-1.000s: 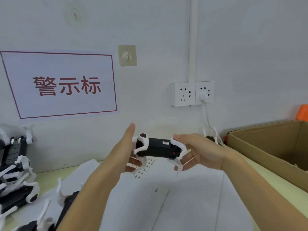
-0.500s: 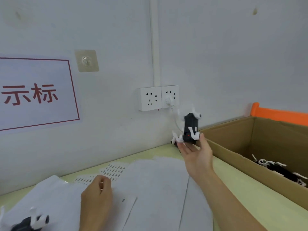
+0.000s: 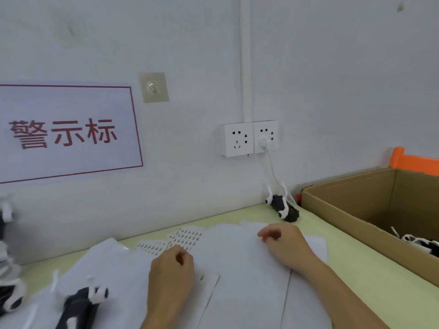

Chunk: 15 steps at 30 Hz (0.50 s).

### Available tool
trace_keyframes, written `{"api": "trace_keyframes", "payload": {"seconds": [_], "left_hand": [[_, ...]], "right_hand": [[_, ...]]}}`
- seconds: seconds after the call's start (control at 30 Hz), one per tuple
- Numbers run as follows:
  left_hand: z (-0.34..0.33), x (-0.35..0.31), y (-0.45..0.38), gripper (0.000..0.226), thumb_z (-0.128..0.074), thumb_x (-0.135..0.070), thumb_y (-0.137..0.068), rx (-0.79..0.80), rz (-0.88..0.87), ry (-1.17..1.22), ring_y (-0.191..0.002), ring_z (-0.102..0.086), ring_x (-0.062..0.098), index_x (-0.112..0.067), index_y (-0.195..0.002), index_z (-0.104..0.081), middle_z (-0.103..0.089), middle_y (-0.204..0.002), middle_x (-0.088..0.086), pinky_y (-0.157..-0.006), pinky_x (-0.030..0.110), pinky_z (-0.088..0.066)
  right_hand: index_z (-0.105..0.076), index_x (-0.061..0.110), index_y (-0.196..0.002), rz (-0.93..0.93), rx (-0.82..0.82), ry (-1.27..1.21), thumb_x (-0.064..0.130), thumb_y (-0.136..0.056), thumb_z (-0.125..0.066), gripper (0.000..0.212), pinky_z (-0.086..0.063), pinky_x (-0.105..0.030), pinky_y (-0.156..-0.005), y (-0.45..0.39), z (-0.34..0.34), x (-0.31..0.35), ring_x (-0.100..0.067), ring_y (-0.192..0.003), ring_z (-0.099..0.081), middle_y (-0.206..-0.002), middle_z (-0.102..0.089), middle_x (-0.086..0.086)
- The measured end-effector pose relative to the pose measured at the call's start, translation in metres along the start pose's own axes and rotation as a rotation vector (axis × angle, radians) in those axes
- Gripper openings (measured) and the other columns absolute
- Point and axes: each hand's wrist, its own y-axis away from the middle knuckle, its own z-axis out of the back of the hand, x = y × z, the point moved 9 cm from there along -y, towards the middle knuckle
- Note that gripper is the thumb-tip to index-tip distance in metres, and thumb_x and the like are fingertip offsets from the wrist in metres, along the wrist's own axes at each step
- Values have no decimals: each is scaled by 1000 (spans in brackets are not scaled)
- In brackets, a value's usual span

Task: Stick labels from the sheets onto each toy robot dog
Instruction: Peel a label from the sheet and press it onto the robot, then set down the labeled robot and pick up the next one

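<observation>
A black-and-white toy robot dog lies on its side on the table by the wall, just left of the cardboard box. My right hand rests on white paper below it, fingers loosely curled, holding nothing. My left hand lies knuckles up at the near edge of the label sheets. Its fingertips are curled under, and whether they pinch a label is hidden. Another toy dog lies blurred at the lower left.
A cardboard box at the right holds more toy dogs. Further dogs pile up at the far left edge. White paper sheets cover the table. A plugged-in wall socket and its cable hang above the dog.
My right hand has put down the dog it held up near the socket and drawn back to the paper. My left hand stays low by the label sheets.
</observation>
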Motion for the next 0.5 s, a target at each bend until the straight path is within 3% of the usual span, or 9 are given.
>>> {"api": "trace_keyframes", "payload": {"seconds": [0.07, 0.17, 0.27, 0.37, 0.4, 0.5], "left_hand": [[3, -6, 2, 25, -52, -15, -91, -16, -35, -120, -67, -55, 10, -17, -68, -61, -63, -68, -3, -55, 20, -39], [-5, -22, 3, 21, -47, -22, -91, 81, -135, -395, -79, -53, 14, -18, -73, -56, -63, -80, -4, -60, 24, -39], [-12, -35, 4, 20, -46, -22, -93, 316, -177, -478, -94, -59, 21, -15, -92, -65, -65, -99, 2, -76, 34, -53], [-12, -43, 15, 28, -48, -31, -98, 682, -179, -433, -111, -58, 17, -29, -123, -60, -57, -127, -3, -86, 32, -48], [-6, -48, 17, 31, -50, -34, -98, 738, -188, -406, -114, -56, 15, -35, -128, -57, -55, -130, -6, -86, 30, -46], [41, -64, -1, 32, -54, -37, -98, 560, -196, -367, -112, -55, 13, -37, -130, -56, -53, -132, -7, -87, 28, -44]], "right_hand": [[-75, 28, -83, 44, -40, 61, 1, -90, -57, 34, -41, -4, -74, -2, -1, 2, 0, -90, -63, -96, -70, 11], [-72, 32, -77, 95, -79, 154, -1, -88, -58, 38, -47, -21, -86, -5, -2, 2, -5, -91, -63, -93, -69, 14], [-69, 36, -75, 140, -96, 255, 0, -87, -59, 39, -49, -32, -88, -5, -4, 3, -6, -86, -59, -92, -68, 15], [-70, 35, -71, 173, -128, 250, -4, -84, -60, 42, -46, -33, -84, -6, -1, 3, -5, -80, -58, -87, -68, 14], [-70, 34, -70, 172, -140, 239, -6, -83, -61, 43, -45, -33, -82, -6, 0, 2, -6, -79, -58, -86, -68, 15], [-71, 33, -67, 168, -169, 224, -8, -81, -62, 44, -44, -32, -81, -7, 3, 0, -8, -78, -60, -84, -69, 14]]}}
